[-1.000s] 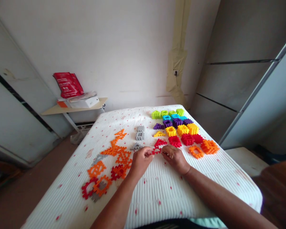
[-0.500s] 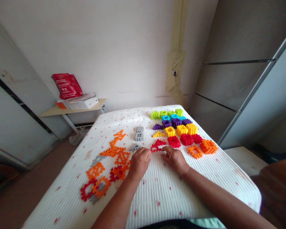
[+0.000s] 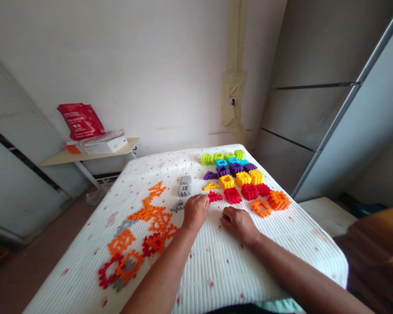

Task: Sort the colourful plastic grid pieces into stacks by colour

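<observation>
My left hand [image 3: 194, 211] lies on the white mattress [image 3: 216, 266] with its fingers curled, the fingertips pinching the left edge of a red triangular interlocking piece [image 3: 215, 196]. That piece lies flat, in line with a yellow triangle [image 3: 211, 186] and a purple triangle [image 3: 210, 175]. My right hand [image 3: 237, 222] rests on the mattress just right of the left hand, fingers loosely curled with nothing in them. Beyond both hands sit rows of stacked square pieces: red [image 3: 232, 195], yellow [image 3: 243, 178], purple [image 3: 236, 168], green [image 3: 221, 157] and orange [image 3: 277, 199].
Loose flat orange pieces [image 3: 150, 213], red pieces [image 3: 152, 243] and grey pieces [image 3: 184, 186] are spread over the mattress's left half. A small shelf [image 3: 88, 152] with a red bag [image 3: 81, 121] and a white box stands by the wall at left. A grey cabinet is at right.
Both hands held the red piece up between them; they have lowered it onto the mattress below the yellow triangle. My right hand has let go and drawn back. The camera has tilted a little.
</observation>
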Tool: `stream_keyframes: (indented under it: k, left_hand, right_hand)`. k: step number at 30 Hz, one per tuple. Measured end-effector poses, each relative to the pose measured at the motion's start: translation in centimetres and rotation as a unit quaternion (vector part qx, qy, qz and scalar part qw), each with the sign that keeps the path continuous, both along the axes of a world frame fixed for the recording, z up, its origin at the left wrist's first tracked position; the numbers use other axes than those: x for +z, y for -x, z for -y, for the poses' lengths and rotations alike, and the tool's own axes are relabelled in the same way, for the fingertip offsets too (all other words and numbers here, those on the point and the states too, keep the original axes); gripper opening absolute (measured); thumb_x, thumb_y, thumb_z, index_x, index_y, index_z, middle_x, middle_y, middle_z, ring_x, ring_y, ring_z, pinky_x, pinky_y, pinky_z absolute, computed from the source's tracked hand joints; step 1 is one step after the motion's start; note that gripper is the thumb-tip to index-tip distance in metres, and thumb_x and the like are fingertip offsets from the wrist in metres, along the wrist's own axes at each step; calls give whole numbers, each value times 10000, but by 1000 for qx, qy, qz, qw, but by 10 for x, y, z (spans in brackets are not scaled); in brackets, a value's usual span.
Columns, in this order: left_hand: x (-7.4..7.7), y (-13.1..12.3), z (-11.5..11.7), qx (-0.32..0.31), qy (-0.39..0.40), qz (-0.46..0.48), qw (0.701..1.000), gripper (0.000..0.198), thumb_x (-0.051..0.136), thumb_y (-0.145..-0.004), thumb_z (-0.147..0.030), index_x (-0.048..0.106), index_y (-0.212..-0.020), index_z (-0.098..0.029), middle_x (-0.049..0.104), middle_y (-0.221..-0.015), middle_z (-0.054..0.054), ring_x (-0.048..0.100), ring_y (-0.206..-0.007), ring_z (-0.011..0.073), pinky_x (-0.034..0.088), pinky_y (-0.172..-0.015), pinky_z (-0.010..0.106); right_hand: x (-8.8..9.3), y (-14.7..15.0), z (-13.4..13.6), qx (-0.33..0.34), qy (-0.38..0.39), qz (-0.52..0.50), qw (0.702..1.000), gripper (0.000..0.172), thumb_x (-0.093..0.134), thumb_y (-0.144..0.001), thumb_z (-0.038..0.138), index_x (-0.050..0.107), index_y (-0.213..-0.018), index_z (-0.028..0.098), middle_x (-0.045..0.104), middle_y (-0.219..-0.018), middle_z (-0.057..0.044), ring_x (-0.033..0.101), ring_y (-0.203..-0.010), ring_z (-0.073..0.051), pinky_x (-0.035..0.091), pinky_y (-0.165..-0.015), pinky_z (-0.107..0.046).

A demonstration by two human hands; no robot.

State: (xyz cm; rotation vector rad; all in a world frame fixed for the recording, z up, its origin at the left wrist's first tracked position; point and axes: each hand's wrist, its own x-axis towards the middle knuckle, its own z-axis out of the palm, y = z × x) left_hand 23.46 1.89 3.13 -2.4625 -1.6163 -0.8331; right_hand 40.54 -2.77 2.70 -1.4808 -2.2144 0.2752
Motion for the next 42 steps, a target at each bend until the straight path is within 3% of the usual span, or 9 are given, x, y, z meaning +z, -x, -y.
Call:
stream_keyframes:
  k: [24, 42]
  left_hand:
    - [-7, 1, -3, 25, -1, -34, 999, 220, 422, -840, -169, 615, -741, -203, 654, -755, 50, 563, -729, 165, 342, -651, 275]
    - [-12, 8, -7, -27, -25, 8, 999, 177, 475, -807, -119, 633, -827, -197, 682, -821, 42, 595, -803, 173, 410, -728, 281]
  right_hand:
    - [-1, 2, -2, -1, 6, 3, 1000, 132, 476, -769, 135, 521, -654, 181, 564, -654, -2, 489, -584, -104, 301, -556, -201]
    - [-1, 3, -2, 0, 2, 11, 1000, 131, 466, -780, 141, 520, -666, 175, 567, -667, -7, 489, -594, -105, 290, -558, -205]
